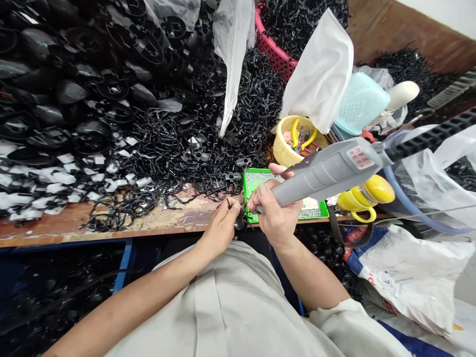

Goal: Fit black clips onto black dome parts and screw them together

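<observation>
My right hand (277, 208) is wrapped round a grey electric screwdriver (323, 173), its tip end pointing left and down toward my left hand. Between the fingers of my left hand (222, 225) is a small black part (240, 223), held at the front edge of the wooden bench. The two hands are close together, and the screwdriver's tip is hidden by my fingers. Just behind my right hand lies a green tray (256, 177) of tiny metal pieces, partly covered by the hand and tool.
Heaps of black plastic parts (167, 139) and white pieces (55, 183) cover the bench (148, 218). Right of centre are a yellow basket (284, 148) with pliers, a yellow mug (366, 196) and a light blue basket (359, 101). A red basket (275, 54) stands behind.
</observation>
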Available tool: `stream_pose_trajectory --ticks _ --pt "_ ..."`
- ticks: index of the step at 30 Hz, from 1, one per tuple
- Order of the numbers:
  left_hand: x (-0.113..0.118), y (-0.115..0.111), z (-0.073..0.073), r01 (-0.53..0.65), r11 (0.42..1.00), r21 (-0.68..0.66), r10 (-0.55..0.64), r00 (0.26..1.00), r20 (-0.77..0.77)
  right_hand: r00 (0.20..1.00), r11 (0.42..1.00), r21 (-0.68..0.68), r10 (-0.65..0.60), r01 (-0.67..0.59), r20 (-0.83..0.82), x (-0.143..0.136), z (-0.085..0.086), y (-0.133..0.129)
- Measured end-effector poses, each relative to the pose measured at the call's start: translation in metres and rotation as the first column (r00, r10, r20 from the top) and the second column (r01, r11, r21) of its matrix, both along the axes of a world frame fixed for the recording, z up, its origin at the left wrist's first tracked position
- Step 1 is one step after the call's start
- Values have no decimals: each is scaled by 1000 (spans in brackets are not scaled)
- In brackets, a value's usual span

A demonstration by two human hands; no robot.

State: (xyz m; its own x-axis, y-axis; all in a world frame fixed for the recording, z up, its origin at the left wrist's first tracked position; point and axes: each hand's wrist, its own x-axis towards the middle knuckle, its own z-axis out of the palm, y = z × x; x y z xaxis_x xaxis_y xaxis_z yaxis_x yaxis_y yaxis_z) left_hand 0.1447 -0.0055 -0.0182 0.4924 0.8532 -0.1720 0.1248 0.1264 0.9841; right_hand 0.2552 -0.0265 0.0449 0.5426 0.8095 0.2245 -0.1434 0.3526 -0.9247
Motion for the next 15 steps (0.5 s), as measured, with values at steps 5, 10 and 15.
stream_pose_trajectory --ticks 5,10,15 --pt "-1 1 2 -6 1000 -4 6 1000 0 999 1000 -18 -19 20 49 -2 -3 2" --pt "0 2 5 -41 996 -77 44 999 30 999 999 -49 -6 7 37 -5 0 2" --pt "2 2 13 -152 960 -235 161 987 19 998 997 -53 -48 49 34 -6 2 2"
